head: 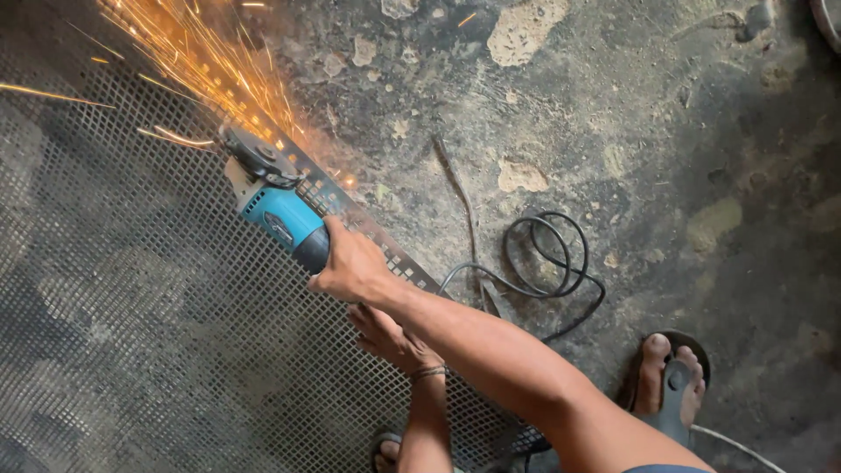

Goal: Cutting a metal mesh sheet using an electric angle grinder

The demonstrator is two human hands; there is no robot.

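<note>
- One blue grinder [279, 210], throwing one spray of sparks [206, 61].
- One big metal sheet [131, 307] full of little square holes.
- One black cord [547, 258], curled in a loop.
- Two hands: right hand [350, 263] and left hand [385, 333].
- One wristband [427, 373].
- Two feet [666, 372], each in one sandal [674, 412].

From where I stand, the only label is a small dark mark [282, 229] on the side of the blue grinder body [282, 216]; no packages, signs or screens anywhere.
</note>
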